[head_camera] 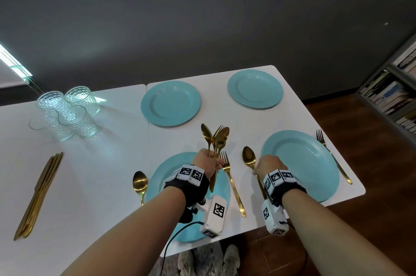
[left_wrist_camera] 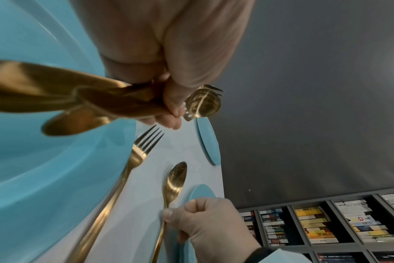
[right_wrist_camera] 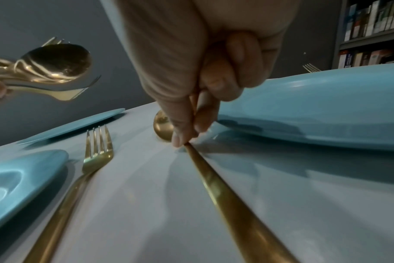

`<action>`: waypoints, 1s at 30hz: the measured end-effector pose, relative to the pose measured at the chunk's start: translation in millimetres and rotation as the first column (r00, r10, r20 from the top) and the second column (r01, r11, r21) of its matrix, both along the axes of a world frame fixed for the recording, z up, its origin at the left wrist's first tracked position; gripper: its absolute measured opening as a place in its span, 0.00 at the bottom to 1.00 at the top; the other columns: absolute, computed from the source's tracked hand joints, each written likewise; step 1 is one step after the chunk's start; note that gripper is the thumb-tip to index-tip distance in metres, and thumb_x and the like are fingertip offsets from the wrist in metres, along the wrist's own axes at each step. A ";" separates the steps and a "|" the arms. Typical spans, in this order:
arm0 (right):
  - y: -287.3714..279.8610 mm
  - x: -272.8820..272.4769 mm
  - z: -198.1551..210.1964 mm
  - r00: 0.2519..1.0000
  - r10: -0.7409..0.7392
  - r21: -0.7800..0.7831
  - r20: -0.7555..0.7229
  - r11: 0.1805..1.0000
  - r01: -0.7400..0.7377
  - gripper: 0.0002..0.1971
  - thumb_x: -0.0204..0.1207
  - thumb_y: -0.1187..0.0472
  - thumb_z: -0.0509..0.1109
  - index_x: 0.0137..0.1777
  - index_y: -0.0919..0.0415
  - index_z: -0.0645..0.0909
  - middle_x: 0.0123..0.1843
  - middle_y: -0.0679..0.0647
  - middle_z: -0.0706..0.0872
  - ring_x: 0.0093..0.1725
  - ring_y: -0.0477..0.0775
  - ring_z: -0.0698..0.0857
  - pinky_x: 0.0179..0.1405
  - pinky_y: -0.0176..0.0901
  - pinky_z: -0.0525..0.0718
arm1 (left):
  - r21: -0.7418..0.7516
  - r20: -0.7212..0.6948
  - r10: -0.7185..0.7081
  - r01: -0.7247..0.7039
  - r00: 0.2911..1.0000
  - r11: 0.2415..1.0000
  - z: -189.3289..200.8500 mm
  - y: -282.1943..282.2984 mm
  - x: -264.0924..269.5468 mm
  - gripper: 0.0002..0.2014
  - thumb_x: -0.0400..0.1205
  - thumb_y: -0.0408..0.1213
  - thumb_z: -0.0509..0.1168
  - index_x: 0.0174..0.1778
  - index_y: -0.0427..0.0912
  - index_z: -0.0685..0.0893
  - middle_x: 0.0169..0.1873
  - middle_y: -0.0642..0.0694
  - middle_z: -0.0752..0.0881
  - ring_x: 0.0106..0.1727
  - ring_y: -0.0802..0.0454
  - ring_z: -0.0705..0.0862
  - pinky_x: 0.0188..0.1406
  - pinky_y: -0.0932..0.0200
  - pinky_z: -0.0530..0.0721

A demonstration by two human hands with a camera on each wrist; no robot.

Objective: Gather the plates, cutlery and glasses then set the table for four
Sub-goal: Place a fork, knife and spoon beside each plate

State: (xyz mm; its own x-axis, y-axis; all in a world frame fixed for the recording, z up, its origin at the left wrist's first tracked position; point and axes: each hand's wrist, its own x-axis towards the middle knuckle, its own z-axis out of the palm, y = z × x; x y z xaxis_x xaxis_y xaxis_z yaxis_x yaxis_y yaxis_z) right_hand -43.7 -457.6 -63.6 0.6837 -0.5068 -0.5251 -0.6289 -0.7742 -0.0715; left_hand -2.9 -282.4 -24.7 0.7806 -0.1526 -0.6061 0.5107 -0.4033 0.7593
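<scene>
Several light-blue plates lie on the white table [head_camera: 94, 185]. My left hand [head_camera: 206, 161] grips a bunch of gold spoons and forks [head_camera: 216, 138] upright above the near left plate [head_camera: 162, 176]. My right hand [head_camera: 267, 164] pinches the handle of a gold spoon [head_camera: 248, 157] lying on the table just left of the near right plate [head_camera: 301, 163]; the pinch shows at the fingertips [right_wrist_camera: 182, 137] on the spoon [right_wrist_camera: 223, 188] in the right wrist view. A gold fork [head_camera: 231, 182] lies right of the near left plate. The left wrist view shows the bunch [left_wrist_camera: 56, 96].
Another spoon [head_camera: 140, 182] lies left of the near left plate and a fork [head_camera: 333, 156] right of the near right plate. Two far plates [head_camera: 171, 103] [head_camera: 255, 89] sit bare. Several glasses [head_camera: 67, 111] and gold knives [head_camera: 40, 192] lie at left. A bookshelf [head_camera: 391, 95] stands right.
</scene>
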 end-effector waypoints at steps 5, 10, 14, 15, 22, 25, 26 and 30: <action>-4.0 -1.1 6.4 0.999 -0.030 -0.020 0.026 0.999 0.030 0.15 0.72 0.50 0.75 0.50 0.60 0.83 0.47 0.55 0.85 0.40 0.55 0.79 0.39 0.40 0.76 | 0.001 0.012 0.003 -0.003 1.000 1.000 1.6 -0.4 -1.6 0.04 0.83 0.30 0.62 0.52 0.38 0.75 0.43 0.44 0.85 0.32 0.58 0.80 0.33 0.68 0.80; -8.1 -3.0 9.6 0.999 -0.026 -0.035 0.023 0.999 0.027 0.17 0.73 0.48 0.74 0.52 0.61 0.82 0.49 0.56 0.85 0.41 0.54 0.79 0.39 0.40 0.76 | -0.003 0.012 0.009 -0.009 1.000 1.000 1.7 -2.6 -1.7 0.02 0.83 0.30 0.62 0.49 0.40 0.75 0.35 0.49 0.84 0.32 0.57 0.80 0.35 0.66 0.80; -12.8 -4.5 9.3 0.999 -0.043 -0.035 0.024 0.998 0.044 0.18 0.72 0.48 0.75 0.52 0.62 0.82 0.43 0.55 0.81 0.41 0.55 0.79 0.39 0.41 0.77 | -0.019 0.006 0.010 -0.010 1.000 1.000 2.1 -4.5 -2.5 0.05 0.83 0.30 0.62 0.44 0.43 0.74 0.36 0.48 0.85 0.33 0.56 0.81 0.40 0.63 0.82; -13.3 -4.2 9.4 0.999 -0.044 -0.035 0.025 0.998 0.045 0.18 0.72 0.48 0.75 0.52 0.62 0.82 0.43 0.54 0.80 0.41 0.55 0.79 0.39 0.41 0.77 | -0.018 0.007 0.010 -0.010 1.000 1.000 2.5 -4.8 -2.8 0.05 0.83 0.30 0.62 0.44 0.43 0.74 0.36 0.48 0.85 0.33 0.56 0.81 0.40 0.63 0.82; -14.7 -1.0 9.6 0.999 -0.036 -0.024 0.012 0.999 0.037 0.19 0.71 0.47 0.75 0.53 0.62 0.82 0.45 0.55 0.82 0.41 0.55 0.80 0.39 0.41 0.78 | -0.028 0.009 0.015 -0.014 1.000 1.000 3.3 -4.8 -1.6 0.07 0.83 0.30 0.62 0.42 0.44 0.74 0.35 0.48 0.84 0.33 0.56 0.80 0.38 0.64 0.81; -15.8 -0.8 10.1 0.999 -0.030 -0.021 0.015 0.999 0.030 0.19 0.72 0.48 0.75 0.53 0.62 0.81 0.43 0.54 0.79 0.41 0.54 0.79 0.39 0.41 0.77 | -0.021 0.006 0.014 -0.014 1.000 1.000 3.4 -4.2 -1.7 0.06 0.83 0.29 0.62 0.42 0.43 0.74 0.35 0.48 0.85 0.33 0.56 0.80 0.38 0.64 0.82; -16.2 -1.5 10.5 0.999 -0.030 -0.019 0.016 0.999 0.030 0.19 0.72 0.48 0.75 0.53 0.62 0.81 0.43 0.54 0.81 0.41 0.54 0.79 0.39 0.41 0.77 | -0.021 0.008 0.016 -0.016 1.000 1.000 3.3 -3.9 -1.9 0.07 0.83 0.30 0.62 0.42 0.43 0.74 0.35 0.48 0.85 0.33 0.56 0.81 0.39 0.63 0.82; -14.9 -3.1 14.9 0.999 -0.033 -0.018 0.030 0.999 0.033 0.18 0.71 0.46 0.75 0.49 0.61 0.80 0.47 0.57 0.84 0.42 0.55 0.80 0.39 0.41 0.77 | -0.035 0.004 0.025 -0.025 1.000 0.999 3.4 -3.2 -1.3 0.06 0.83 0.30 0.62 0.43 0.44 0.75 0.36 0.49 0.85 0.33 0.57 0.81 0.37 0.65 0.82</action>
State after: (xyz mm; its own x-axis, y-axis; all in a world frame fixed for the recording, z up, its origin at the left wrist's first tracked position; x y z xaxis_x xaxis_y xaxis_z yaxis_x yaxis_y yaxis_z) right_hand -46.8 -472.5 -48.7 0.6817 -0.5385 -0.4953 -0.6518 -0.7545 -0.0769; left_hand -4.3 -285.6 -21.3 0.7874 -0.1539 -0.5969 0.5166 -0.3637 0.7752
